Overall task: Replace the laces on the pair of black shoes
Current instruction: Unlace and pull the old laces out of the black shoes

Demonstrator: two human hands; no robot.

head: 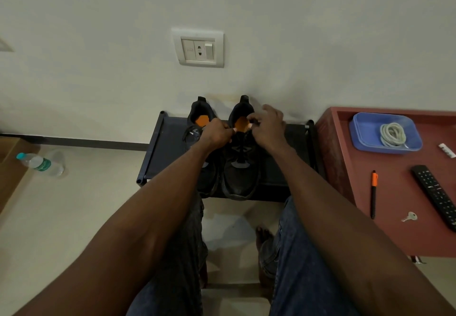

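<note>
Shoes (237, 167) of black mesh are set on a dark rack (160, 147); the right shoe's black lace is pinched by the left hand (217, 134) and right hand (267, 126) near its orange insole.

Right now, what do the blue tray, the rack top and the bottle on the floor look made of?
Tray: apparently plastic, smooth, uniformly blue, with a moulded rounded rim. Rack top: probably dark fabric stretched between black tubes, matt and flat; too dim to be sure. Bottle: clear plastic, see-through body with a teal cap and green label.
</note>
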